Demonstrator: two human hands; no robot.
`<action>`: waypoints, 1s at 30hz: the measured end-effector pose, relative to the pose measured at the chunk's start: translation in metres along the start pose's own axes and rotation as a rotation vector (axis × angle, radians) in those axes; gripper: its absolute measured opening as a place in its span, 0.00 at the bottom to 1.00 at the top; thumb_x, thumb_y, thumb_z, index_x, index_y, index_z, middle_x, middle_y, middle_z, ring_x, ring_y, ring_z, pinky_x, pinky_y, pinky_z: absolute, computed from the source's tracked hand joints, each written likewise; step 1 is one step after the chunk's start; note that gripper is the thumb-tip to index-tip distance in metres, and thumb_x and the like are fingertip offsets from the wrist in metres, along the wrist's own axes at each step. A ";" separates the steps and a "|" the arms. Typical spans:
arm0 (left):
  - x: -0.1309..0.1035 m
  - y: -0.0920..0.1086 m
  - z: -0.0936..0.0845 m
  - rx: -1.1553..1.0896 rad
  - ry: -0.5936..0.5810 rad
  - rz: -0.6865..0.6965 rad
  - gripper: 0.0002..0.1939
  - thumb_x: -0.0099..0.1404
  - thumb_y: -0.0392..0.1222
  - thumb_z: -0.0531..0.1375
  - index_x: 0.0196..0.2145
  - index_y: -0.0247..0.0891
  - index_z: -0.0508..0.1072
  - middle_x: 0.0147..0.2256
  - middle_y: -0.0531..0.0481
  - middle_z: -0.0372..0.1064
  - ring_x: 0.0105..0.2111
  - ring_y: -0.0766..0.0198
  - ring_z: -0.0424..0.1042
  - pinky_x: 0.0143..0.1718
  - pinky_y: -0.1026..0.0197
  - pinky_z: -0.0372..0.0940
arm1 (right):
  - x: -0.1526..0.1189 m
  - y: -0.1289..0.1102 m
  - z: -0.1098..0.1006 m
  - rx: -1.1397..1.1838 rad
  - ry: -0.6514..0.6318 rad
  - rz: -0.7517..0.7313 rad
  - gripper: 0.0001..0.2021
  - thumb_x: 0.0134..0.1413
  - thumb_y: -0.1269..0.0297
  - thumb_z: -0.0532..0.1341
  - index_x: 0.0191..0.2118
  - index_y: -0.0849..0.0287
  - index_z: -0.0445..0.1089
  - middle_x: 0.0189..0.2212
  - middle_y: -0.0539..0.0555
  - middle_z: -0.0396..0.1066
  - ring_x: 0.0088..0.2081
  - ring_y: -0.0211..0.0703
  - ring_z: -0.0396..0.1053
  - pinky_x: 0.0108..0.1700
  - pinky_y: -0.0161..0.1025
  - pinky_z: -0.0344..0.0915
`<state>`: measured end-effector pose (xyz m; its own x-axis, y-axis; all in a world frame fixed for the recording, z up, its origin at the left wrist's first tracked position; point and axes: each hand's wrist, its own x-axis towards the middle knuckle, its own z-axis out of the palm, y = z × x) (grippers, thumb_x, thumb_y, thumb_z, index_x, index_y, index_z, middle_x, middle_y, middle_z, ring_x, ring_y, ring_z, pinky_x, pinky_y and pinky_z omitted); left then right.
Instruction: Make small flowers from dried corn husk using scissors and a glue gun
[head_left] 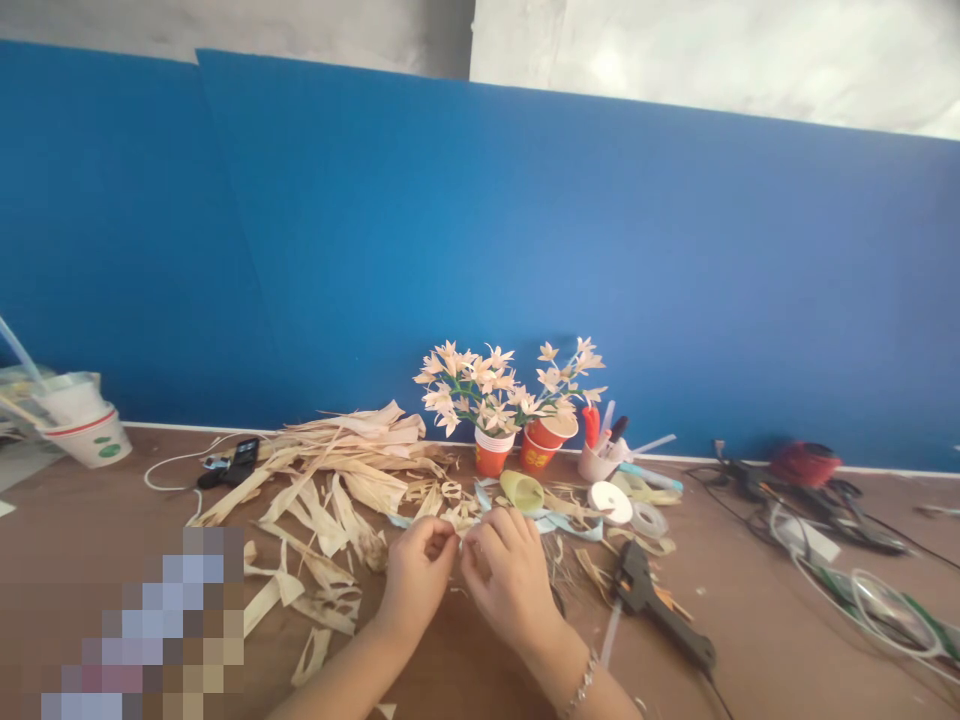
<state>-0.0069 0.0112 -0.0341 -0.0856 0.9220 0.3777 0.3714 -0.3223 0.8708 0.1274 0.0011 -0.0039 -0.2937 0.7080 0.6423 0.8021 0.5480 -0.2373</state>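
Both hands meet at the middle of the table with fingertips pinched close together. My left hand (421, 570) is closed, thumb against the curled fingers. My right hand (510, 570) is closed too, its fingertips almost touching the left ones. Whatever lies between them is too small and too covered to name. Dried corn husks (330, 510) spread beside and behind my left hand. Just beyond the right hand lies a yellowish cup (522, 491) on its side. Pale husk-like flowers (469, 378) on green stems stand in a red paper cup (491, 455) further back.
A black glue gun (660, 605) lies to the right, its cord trailing forward. Near it are a white tape roll (609, 502) and a cup of pens (598, 462). Cables (877, 610) tangle at far right. A white cup (90, 437) stands at far left. Blue panel (480, 240) behind.
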 end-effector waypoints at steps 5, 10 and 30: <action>-0.003 0.001 -0.001 0.066 0.004 0.141 0.06 0.58 0.33 0.56 0.25 0.39 0.70 0.24 0.52 0.70 0.25 0.64 0.71 0.28 0.65 0.66 | 0.000 -0.003 0.000 0.095 0.036 0.079 0.03 0.50 0.72 0.56 0.28 0.59 0.64 0.27 0.52 0.64 0.33 0.43 0.59 0.35 0.39 0.52; -0.003 0.000 -0.001 0.085 0.003 0.237 0.06 0.60 0.34 0.55 0.29 0.39 0.72 0.27 0.50 0.72 0.29 0.62 0.72 0.32 0.62 0.67 | 0.000 -0.005 0.001 0.128 0.045 0.136 0.04 0.48 0.72 0.57 0.26 0.58 0.63 0.27 0.51 0.64 0.33 0.43 0.60 0.35 0.39 0.52; 0.000 0.005 -0.001 0.015 0.004 0.123 0.07 0.57 0.33 0.55 0.27 0.39 0.72 0.26 0.51 0.72 0.26 0.64 0.71 0.28 0.65 0.66 | 0.011 0.014 0.003 0.805 -0.201 0.781 0.06 0.45 0.62 0.59 0.27 0.58 0.67 0.20 0.48 0.66 0.23 0.39 0.62 0.26 0.35 0.58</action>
<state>-0.0056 0.0096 -0.0292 -0.0424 0.8746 0.4830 0.3931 -0.4299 0.8128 0.1342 0.0180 -0.0020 0.0037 1.0000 0.0029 0.2572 0.0019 -0.9663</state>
